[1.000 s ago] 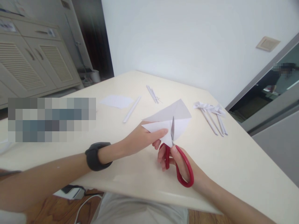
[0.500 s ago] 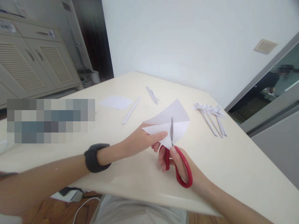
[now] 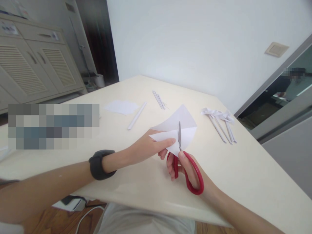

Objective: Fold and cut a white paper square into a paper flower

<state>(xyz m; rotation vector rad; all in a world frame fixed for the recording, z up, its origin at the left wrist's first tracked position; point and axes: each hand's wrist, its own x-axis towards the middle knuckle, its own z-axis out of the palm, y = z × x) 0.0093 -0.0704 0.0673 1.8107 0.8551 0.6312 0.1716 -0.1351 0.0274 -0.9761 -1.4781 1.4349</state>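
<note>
— Scissors (image 3: 186, 169) with red handles sit in the right hand (image 3: 187, 170), fingers curled through the loops, and the blades stand upright in the folded white paper (image 3: 179, 131). See it from the head view?

— Yes. The left hand (image 3: 146, 148) pinches the paper's near corner between thumb and fingertips and holds it just above the cream table (image 3: 243, 169), right beside the blades.

— How would that sheet handle, do you reckon?

— Light and floppy, I'd judge. Folded double it gains a little stiffness, yet it would sag or twist if gripped far from the cut. Holding close to the blades, as that hand does, looks the sound place.

— And the rest of the table?

— Rolled paper sticks with frilled ends (image 3: 220, 122) lie to the right, well apart. One plain roll (image 3: 137, 115) and a flat white sheet (image 3: 121, 106) rest farther back, with thin strips (image 3: 159, 99) beyond them.
</note>
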